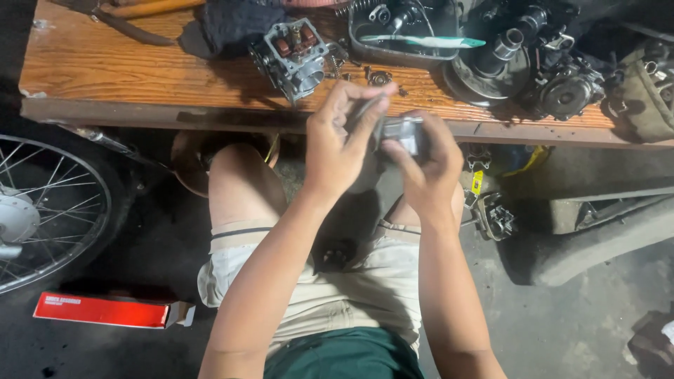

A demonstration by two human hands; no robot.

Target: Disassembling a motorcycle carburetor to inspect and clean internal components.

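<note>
**Two hands, one small metal part held over the lap**

The person sits at the near edge of a wooden tabletop (140, 70), knees under it, both hands raised in front of the edge. The right hand (425, 168) closes around a small grey metal part (401, 133), which looks like a cast engine piece; the fingers wrap its right and under sides, so only its top and left face show. The left hand (337, 140) comes in from the left with its fingers curled and pinched on a thin grey tool or rod (366, 109), blurred, which slants up and to the right, its lower end toward the part. Whether the tool tip touches the part cannot be told. The part lies just right of the left fingers and is already inside the right hand's grip, so the right hand is the one that has it. Its long axis appears to run roughly left to right, level with the tabletop edge.

Counted on the tabletop: one cylinder head (295, 56) with reddish pieces in its top, left of centre; one dark tray (404, 35) with one teal-handled toothbrush (421, 42) across it; one large dark engine casing (533, 63) to the right; one dark rag (232, 24); a few loose small parts (379, 77) just beyond the hands. On the floor: one spoked wheel (42, 210) at the left, one red flat box (105, 310) beside the left thigh.
</note>
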